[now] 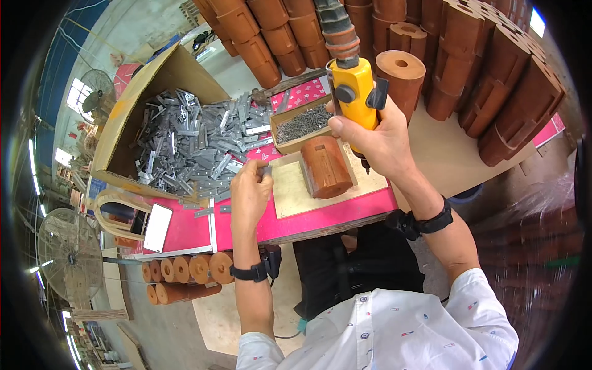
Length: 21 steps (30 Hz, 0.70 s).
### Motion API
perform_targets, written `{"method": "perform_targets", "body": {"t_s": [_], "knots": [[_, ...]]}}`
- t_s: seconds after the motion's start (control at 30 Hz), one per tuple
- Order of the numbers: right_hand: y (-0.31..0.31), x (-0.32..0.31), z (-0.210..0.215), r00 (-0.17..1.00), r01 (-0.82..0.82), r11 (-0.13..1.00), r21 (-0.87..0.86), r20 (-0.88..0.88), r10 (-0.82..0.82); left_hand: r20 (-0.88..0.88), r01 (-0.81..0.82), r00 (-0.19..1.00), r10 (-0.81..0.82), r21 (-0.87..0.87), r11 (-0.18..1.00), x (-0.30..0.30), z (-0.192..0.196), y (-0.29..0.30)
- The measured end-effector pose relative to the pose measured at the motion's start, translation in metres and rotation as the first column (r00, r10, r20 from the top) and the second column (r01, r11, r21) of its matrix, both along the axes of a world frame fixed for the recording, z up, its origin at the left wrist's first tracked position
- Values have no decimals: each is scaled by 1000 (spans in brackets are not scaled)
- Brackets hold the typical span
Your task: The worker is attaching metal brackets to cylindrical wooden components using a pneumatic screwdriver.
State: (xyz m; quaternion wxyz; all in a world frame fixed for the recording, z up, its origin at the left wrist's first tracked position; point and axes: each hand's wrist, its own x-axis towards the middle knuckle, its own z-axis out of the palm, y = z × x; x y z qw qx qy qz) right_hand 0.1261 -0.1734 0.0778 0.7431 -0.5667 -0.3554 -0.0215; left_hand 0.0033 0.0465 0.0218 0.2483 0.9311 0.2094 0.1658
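My right hand [387,139] grips a yellow power screwdriver [356,92], with a ribbed dark hose rising from its top. Its tip points down beside a reddish-brown wooden cylinder [325,168], which lies on its side on a pale board [288,200]. A short slot shows in the cylinder's upper face. Left of the board, my left hand [251,188] is closed in a pinch on a small grey metal piece [266,172], mostly hidden by the fingers. Behind the cylinder stands a shallow cardboard box [282,148] of screws [303,123].
A large tipped cardboard box [117,148] spills grey metal strips [191,145] over the pink table [308,229]. A white phone [158,228] leans at the left. Stacked brown cylinders [456,61] crowd the back and right; more [200,269] lie below the table. A fan [69,259] stands far left.
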Motion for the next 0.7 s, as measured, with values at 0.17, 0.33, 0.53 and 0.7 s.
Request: {"method": "perform_targets", "body": {"t_s": [0.17,0.33,0.53,0.7], "knots": [[-3,-1,5,998,-36,997,-75,-51,32,555,254,744,-372,280,926,4,25,-61],[4,0,-1,1000,18,1000,-19,20,-18,448,414,701,-554,378,828,6,3,-84],[1,2,1,1000,19,999,-25,2,-19,379,520,669,-640,376,767,-1,0,-88],[4,4,-3,999,26,1000,-17,44,-25,289,529,712,-640,380,759,-3,10,-87]]}}
